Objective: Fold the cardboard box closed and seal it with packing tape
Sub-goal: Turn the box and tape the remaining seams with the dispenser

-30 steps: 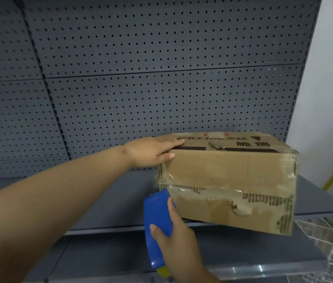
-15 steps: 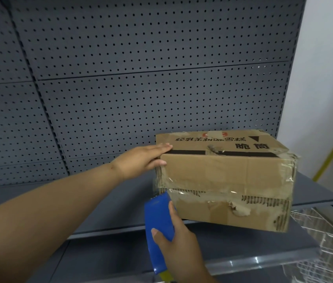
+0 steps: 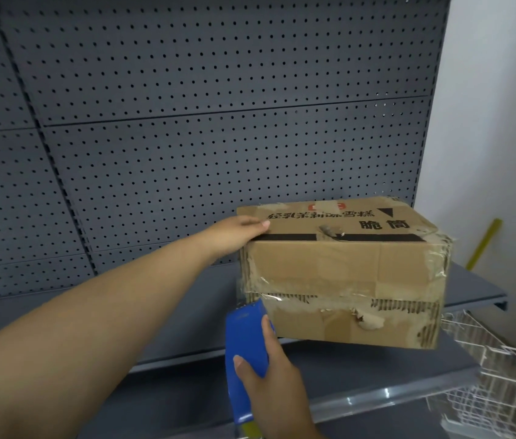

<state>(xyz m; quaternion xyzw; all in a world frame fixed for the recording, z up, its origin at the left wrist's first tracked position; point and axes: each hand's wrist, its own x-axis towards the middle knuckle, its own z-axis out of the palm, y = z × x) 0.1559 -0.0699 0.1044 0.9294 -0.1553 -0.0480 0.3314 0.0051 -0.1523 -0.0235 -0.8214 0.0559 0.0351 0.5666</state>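
Note:
A worn cardboard box [image 3: 342, 270] lies on its side on the grey shelf [image 3: 206, 296], its folded flaps facing me with a torn, partly taped seam across the middle. My left hand [image 3: 237, 232] rests on the box's upper left corner, fingers flat on top. My right hand [image 3: 269, 372] grips a blue tape dispenser [image 3: 245, 346], whose top end touches the box's lower left corner at the seam. The tape roll itself is hidden.
A grey pegboard panel [image 3: 187, 122] stands behind the shelf. A lower shelf edge [image 3: 377, 397] runs below. White wire baskets [image 3: 504, 381] sit at lower right. A yellow stick [image 3: 485, 243] leans on the white wall at right.
My left hand has slid back from the box top toward its left corner. The dispenser stays at the lower left of the seam. The view has shifted slightly.

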